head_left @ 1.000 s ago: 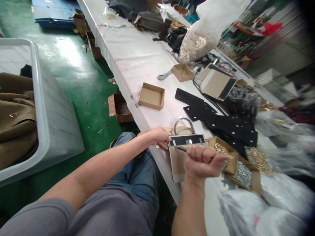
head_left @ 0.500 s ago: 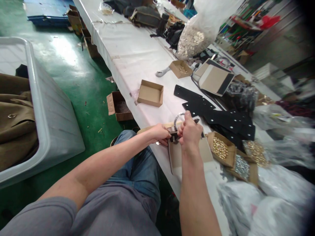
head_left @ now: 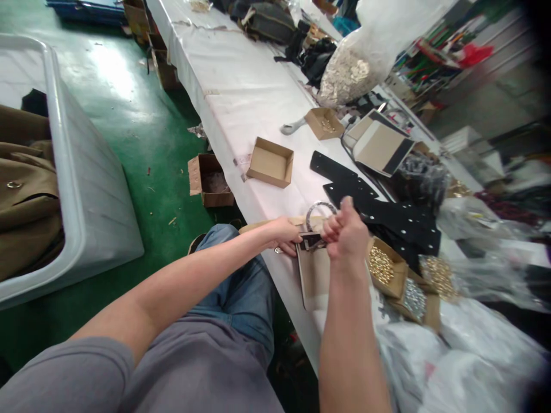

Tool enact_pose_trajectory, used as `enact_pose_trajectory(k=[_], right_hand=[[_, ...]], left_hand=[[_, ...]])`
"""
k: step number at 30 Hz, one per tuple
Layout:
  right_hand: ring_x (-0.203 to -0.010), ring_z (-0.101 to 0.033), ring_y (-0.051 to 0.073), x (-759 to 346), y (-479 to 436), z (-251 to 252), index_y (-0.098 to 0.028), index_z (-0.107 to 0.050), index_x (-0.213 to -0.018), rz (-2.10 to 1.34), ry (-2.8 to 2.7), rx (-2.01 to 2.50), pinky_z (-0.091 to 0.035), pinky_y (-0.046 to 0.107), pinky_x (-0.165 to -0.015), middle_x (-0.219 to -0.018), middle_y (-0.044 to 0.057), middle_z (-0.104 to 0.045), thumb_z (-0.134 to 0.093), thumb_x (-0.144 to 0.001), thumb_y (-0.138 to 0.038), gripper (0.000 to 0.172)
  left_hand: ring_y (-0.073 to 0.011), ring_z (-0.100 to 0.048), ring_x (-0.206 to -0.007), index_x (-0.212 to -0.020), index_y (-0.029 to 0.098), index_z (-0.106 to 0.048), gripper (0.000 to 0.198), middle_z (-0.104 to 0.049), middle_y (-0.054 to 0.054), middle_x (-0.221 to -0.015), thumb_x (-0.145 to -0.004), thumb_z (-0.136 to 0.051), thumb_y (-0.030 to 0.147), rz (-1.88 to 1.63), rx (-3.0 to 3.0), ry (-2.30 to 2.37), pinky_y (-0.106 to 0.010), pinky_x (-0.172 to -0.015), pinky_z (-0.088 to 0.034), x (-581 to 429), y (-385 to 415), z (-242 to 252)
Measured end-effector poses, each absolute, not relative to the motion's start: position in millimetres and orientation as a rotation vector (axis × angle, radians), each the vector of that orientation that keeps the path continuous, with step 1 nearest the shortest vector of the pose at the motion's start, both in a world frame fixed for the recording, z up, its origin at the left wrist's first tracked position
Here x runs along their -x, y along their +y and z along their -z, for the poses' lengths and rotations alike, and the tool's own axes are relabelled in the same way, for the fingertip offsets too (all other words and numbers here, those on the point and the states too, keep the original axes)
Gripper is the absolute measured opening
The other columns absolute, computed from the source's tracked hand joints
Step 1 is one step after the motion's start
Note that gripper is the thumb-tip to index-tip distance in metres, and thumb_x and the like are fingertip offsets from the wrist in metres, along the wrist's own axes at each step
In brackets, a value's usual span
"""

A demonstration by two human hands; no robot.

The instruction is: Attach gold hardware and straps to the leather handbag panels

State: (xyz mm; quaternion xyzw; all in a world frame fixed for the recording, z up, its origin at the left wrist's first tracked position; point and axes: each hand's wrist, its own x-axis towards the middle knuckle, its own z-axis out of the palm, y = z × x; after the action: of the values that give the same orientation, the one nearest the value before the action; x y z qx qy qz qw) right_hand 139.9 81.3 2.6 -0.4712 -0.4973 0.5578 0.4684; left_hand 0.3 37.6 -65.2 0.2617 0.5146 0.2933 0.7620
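My left hand is closed at the near corner of a beige panel with a dark strip along its upper edge, fingers underneath and thumb near the strip. A metal ring shows by its lower fingers. My right hand is a fist with the thumb up, over the panel's far side; whatever is inside it is hidden. A shiny ring-shaped thing stands just beyond the panel, partly behind my right hand. Black strips with holes lie in a pile past that hand.
Right of my right hand are a carton of gold fasteners and one of silver fasteners. An open cardboard box sits ahead on the white table. A grey bin holding brown fabric stands left. Plastic bags lie at right.
My right hand has shifted a little right, away from my left hand. My left hand keeps its place at the panel's corner. The camera view has shifted slightly.
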Motion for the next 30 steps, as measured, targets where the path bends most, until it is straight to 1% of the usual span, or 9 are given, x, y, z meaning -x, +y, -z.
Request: enact_pose_trajectory(k=[4,7,10,13,15,19,25,28,30], right_hand=[[-0.042,-0.016,0.007,-161.7,35.1,-7.7,-0.023,-0.024,-0.061,-1.148,-1.23,0.864,-0.023,0.026,-0.04,-0.052,-0.009,-0.017,-0.074,-0.108,-0.069,0.082],[-0.044,-0.017,0.007,-154.2,18.1,-2.2,-0.023,-0.025,-0.061,-1.07,-1.29,0.831,-0.022,0.028,-0.042,-0.053,-0.008,-0.019,-0.074,-0.109,-0.065,0.081],[-0.043,-0.02,0.008,-143.6,17.4,3.5,-0.024,-0.029,-0.059,-1.039,-1.308,0.867,-0.021,0.03,-0.044,-0.053,-0.008,-0.02,-0.073,-0.111,-0.063,0.079],[-0.044,-0.024,0.009,-138.9,21.0,8.1,-0.025,-0.032,-0.06,-0.992,-1.298,0.88,-0.022,0.031,-0.045,-0.053,-0.008,-0.024,-0.076,-0.111,-0.056,0.075],[-0.044,-0.026,0.009,-137.5,22.7,11.0,-0.025,-0.035,-0.06,-0.95,-1.298,0.895,-0.024,0.03,-0.045,-0.053,-0.008,-0.028,-0.078,-0.111,-0.055,0.073],[-0.044,-0.032,0.01,-133.0,23.4,15.7,-0.025,-0.039,-0.059,-0.853,-1.336,0.986,-0.028,0.03,-0.043,-0.052,-0.006,-0.034,-0.075,-0.111,-0.06,0.072],[-0.046,-0.044,0.013,-118.8,14.9,19.4,-0.024,-0.052,-0.055,-0.719,-1.377,1.135,-0.038,0.03,-0.045,-0.052,-0.002,-0.046,-0.073,-0.111,-0.064,0.072],[-0.045,-0.042,0.012,-115.9,20.3,13.8,-0.025,-0.051,-0.056,-0.774,-1.312,1.145,-0.036,0.029,-0.041,-0.051,-0.003,-0.045,-0.078,-0.107,-0.068,0.072],[-0.042,-0.035,0.01,-121.4,34.0,4.2,-0.026,-0.043,-0.057,-0.919,-1.225,1.125,-0.031,0.028,-0.038,-0.049,-0.006,-0.037,-0.084,-0.101,-0.068,0.074]], left_hand=[[-0.0273,-0.082,-0.066,-0.104,0.006,-0.075,0.018,-0.078,-0.013,-0.073,-0.088,-0.081,0.005,-0.565,-0.541,1.118,-0.031,-0.059,-0.068,-3.2,44.0,67.9],[-0.0237,-0.077,-0.06,-0.089,0.01,-0.071,0.008,-0.075,-0.01,-0.068,-0.09,-0.076,0.005,-0.566,-0.538,1.118,-0.029,-0.057,-0.063,-4.6,43.3,65.8],[-0.0165,-0.058,-0.044,-0.073,0.018,-0.06,0.025,-0.062,-0.003,-0.054,-0.091,-0.075,0.008,-0.548,-0.585,1.124,-0.026,-0.047,-0.049,-3.2,38.8,58.5],[-0.013,-0.041,-0.039,-0.066,0.022,-0.052,0.036,-0.047,0.002,-0.045,-0.091,-0.075,0.011,-0.54,-0.644,1.154,-0.026,-0.044,-0.039,-1.2,33.7,49.4],[-0.0139,-0.042,-0.04,-0.066,0.023,-0.052,0.036,-0.045,0.002,-0.044,-0.09,-0.077,0.013,-0.557,-0.66,1.186,-0.027,-0.045,-0.038,-0.8,31.4,45.0],[-0.0168,-0.05,-0.044,-0.07,0.021,-0.06,0.03,-0.049,0.001,-0.045,-0.087,-0.086,0.019,-0.6,-0.636,1.227,-0.028,-0.046,-0.042,-2.0,28.3,42.0],[-0.0153,-0.05,-0.042,-0.064,0.023,-0.052,0.039,-0.051,0.001,-0.045,-0.091,-0.077,0.011,-0.659,-0.659,1.18,-0.026,-0.044,-0.039,-1.8,21.6,40.6],[-0.0149,-0.051,-0.042,-0.064,0.021,-0.054,0.039,-0.054,0.0,-0.048,-0.094,-0.077,0.01,-0.648,-0.681,1.188,-0.026,-0.043,-0.041,-0.5,21.0,42.6],[-0.0143,-0.052,-0.043,-0.069,0.019,-0.06,0.034,-0.058,0.0,-0.052,-0.094,-0.081,0.011,-0.649,-0.676,1.15,-0.025,-0.046,-0.046,1.2,22.2,45.8]])
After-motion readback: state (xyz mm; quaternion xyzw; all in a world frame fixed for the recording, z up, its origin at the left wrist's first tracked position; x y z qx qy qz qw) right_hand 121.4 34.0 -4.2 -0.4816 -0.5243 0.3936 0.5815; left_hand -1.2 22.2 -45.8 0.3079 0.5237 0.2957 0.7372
